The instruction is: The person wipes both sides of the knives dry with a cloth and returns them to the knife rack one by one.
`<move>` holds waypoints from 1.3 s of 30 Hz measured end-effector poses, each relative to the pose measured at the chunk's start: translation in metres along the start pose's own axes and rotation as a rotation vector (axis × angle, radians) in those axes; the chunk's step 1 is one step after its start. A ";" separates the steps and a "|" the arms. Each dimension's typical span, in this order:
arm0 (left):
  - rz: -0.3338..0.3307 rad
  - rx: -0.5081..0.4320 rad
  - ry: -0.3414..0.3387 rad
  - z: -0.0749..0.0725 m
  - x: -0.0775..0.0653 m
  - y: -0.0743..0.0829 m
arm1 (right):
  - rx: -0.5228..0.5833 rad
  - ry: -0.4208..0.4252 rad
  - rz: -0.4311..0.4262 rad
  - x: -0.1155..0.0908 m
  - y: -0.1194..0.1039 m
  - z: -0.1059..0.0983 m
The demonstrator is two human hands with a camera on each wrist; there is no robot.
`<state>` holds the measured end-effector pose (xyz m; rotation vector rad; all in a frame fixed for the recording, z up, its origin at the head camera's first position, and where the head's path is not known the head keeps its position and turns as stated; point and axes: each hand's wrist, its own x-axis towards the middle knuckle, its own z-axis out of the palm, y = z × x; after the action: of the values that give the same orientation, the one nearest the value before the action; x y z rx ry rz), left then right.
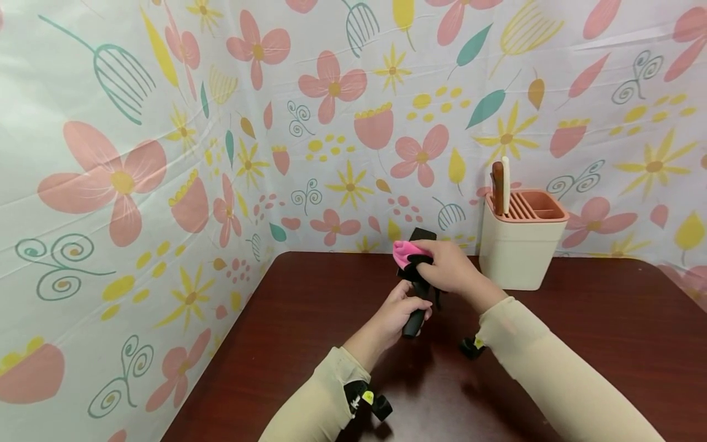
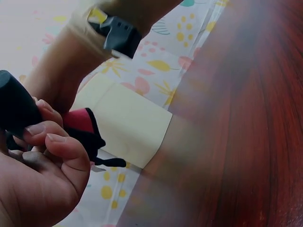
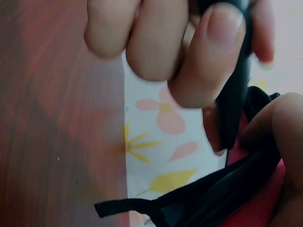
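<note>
My left hand [image 1: 393, 314] grips the handle of a black-handled tool [image 1: 412, 325], whose flat, square dark end sticks up past the cloth. My right hand [image 1: 448, 265] pinches a pink cloth with black edging [image 1: 407, 250] around the tool, just above the left hand. In the left wrist view, curled fingers [image 2: 66, 144] hold the thick black handle [image 2: 18, 105], and the cloth [image 2: 81, 119] shows behind them. The right wrist view has the cloth [image 3: 242, 213] beside the handle, with a black strap [image 3: 125, 206] hanging loose. Most of the tool's upper part is covered.
A cream knife holder [image 1: 516, 255] with a coral slotted top stands at the back right of the dark wooden table [image 1: 309, 319]. A brown handle [image 1: 498, 187] and a white handle [image 1: 506, 184] rise from it. Flower-patterned sheeting [image 1: 331, 153] hangs behind and to the left.
</note>
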<state>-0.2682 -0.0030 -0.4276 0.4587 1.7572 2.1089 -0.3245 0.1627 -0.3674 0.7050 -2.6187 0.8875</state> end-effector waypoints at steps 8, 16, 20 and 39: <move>0.061 0.021 -0.013 -0.002 0.000 0.001 | 0.084 0.014 -0.067 -0.020 -0.012 -0.002; 0.076 0.034 -0.011 -0.005 0.001 0.002 | 0.169 -0.011 -0.075 -0.030 -0.018 -0.004; 0.081 0.056 -0.007 -0.004 0.003 0.001 | 0.190 -0.034 -0.080 -0.034 -0.018 -0.005; 0.009 0.144 0.024 -0.011 0.004 0.002 | 0.445 0.207 -0.121 -0.081 0.007 -0.016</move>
<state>-0.2765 -0.0113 -0.4271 0.4824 1.9329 2.0101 -0.2586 0.2064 -0.3915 0.8159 -2.1904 1.4408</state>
